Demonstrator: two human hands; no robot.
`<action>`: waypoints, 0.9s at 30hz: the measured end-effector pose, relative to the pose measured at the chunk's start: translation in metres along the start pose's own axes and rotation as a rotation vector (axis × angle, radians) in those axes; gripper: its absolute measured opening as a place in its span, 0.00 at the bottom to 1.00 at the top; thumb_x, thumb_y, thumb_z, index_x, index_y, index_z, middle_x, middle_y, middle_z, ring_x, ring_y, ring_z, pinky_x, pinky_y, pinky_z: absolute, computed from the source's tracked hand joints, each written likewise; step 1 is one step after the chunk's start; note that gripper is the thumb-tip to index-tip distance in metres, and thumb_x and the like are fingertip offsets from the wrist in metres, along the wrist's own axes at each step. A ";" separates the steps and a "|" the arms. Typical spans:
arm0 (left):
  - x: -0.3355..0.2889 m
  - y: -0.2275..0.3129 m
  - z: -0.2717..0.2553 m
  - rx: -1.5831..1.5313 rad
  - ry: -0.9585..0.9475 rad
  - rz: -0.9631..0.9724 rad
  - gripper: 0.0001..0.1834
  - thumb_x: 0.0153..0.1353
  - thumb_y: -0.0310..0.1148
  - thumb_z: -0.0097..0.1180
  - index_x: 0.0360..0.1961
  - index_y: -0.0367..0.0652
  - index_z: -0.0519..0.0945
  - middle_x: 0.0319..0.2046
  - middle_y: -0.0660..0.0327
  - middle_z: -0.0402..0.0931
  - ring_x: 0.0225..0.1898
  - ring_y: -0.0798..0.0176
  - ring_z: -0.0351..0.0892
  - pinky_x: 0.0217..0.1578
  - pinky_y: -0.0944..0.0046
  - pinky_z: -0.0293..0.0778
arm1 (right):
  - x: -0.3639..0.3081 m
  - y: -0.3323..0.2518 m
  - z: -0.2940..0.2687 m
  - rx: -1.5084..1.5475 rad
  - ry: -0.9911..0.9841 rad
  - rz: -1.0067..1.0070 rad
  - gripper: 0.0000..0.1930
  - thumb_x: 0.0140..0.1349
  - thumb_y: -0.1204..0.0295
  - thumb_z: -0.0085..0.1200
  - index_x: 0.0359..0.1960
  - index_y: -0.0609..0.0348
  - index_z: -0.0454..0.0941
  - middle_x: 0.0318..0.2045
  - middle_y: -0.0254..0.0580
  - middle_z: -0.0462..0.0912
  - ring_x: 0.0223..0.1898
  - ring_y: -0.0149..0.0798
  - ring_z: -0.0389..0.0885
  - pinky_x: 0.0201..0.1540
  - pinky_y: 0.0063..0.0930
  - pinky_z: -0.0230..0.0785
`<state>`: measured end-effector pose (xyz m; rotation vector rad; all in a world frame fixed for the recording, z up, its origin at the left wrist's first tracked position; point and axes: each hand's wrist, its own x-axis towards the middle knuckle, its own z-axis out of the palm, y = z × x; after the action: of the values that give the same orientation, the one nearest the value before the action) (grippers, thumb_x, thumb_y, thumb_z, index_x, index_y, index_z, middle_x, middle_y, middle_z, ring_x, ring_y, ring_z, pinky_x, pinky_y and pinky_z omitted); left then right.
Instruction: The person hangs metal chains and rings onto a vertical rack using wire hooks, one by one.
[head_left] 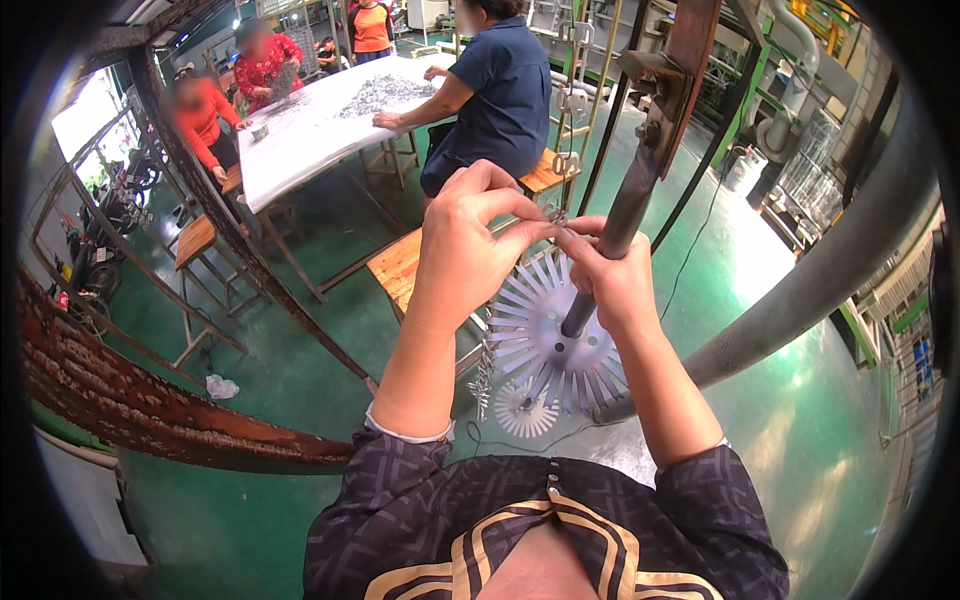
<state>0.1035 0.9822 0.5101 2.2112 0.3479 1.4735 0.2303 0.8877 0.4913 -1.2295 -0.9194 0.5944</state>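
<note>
In front of me, both hands are raised and meet at the fingertips. My left hand (pixel 470 235) pinches with thumb and forefinger at a small shiny metal piece (pixel 557 213), too small to name. My right hand (pixel 615 275) is closed from the other side, its thumb and forefinger at the same piece. A dark grey rod (pixel 626 205) slants down past my right hand, covering part of its fingers. Below the hands is a pale metal disc with radial slots (pixel 545 335); a smaller slotted disc (pixel 525 410) sits lower. Several small metal parts (pixel 481 378) hang in a string beside the discs.
Rusty beams (pixel 180 420) frame my left, and a thick grey pipe (pixel 790 300) curves on the right. Ahead, several people work around a white-topped table (pixel 290 160) bearing a heap of small metal parts (pixel 385 95). Wooden stools (pixel 196 242) stand nearby. A cable crosses the green floor.
</note>
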 end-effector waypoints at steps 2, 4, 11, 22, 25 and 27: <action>-0.002 -0.001 0.000 -0.020 -0.012 0.007 0.09 0.35 0.20 0.65 0.23 0.36 0.81 0.23 0.62 0.70 0.27 0.67 0.71 0.28 0.68 0.67 | 0.000 0.001 0.000 0.001 0.003 -0.004 0.09 0.53 0.76 0.58 0.32 0.70 0.75 0.11 0.28 0.67 0.10 0.20 0.57 0.14 0.18 0.45; 0.000 0.000 0.001 -0.031 0.013 0.001 0.09 0.35 0.20 0.66 0.22 0.36 0.81 0.23 0.62 0.70 0.27 0.67 0.71 0.28 0.68 0.67 | -0.001 -0.001 0.001 -0.004 -0.004 -0.002 0.08 0.53 0.76 0.58 0.32 0.70 0.75 0.11 0.28 0.67 0.11 0.20 0.57 0.14 0.18 0.44; -0.006 0.000 -0.003 -0.067 -0.052 -0.077 0.09 0.35 0.25 0.67 0.22 0.39 0.81 0.21 0.61 0.69 0.26 0.62 0.70 0.26 0.64 0.65 | -0.001 0.000 -0.001 -0.006 0.001 -0.009 0.08 0.53 0.76 0.58 0.31 0.70 0.75 0.11 0.28 0.67 0.11 0.20 0.57 0.14 0.18 0.44; -0.014 -0.017 0.007 -0.343 -0.152 -0.234 0.08 0.39 0.24 0.67 0.25 0.36 0.82 0.23 0.63 0.69 0.26 0.71 0.70 0.28 0.71 0.67 | -0.003 -0.002 -0.002 0.005 -0.020 -0.010 0.08 0.53 0.76 0.57 0.31 0.70 0.75 0.11 0.28 0.66 0.11 0.20 0.57 0.14 0.18 0.43; -0.013 -0.020 0.008 -0.418 -0.195 -0.274 0.08 0.40 0.24 0.67 0.24 0.36 0.82 0.23 0.64 0.70 0.25 0.72 0.69 0.28 0.72 0.66 | -0.003 -0.003 -0.003 0.012 -0.022 -0.003 0.08 0.53 0.76 0.57 0.31 0.70 0.75 0.11 0.27 0.66 0.11 0.20 0.57 0.14 0.18 0.43; -0.013 -0.023 0.009 -0.475 -0.218 -0.292 0.08 0.40 0.24 0.67 0.24 0.37 0.82 0.23 0.65 0.70 0.25 0.73 0.69 0.27 0.72 0.66 | -0.003 -0.003 -0.004 0.012 -0.023 0.002 0.08 0.53 0.76 0.57 0.31 0.70 0.75 0.11 0.27 0.66 0.11 0.20 0.57 0.13 0.18 0.43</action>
<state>0.1082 0.9942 0.4854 1.8245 0.2098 1.0212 0.2313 0.8821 0.4934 -1.2149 -0.9334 0.6158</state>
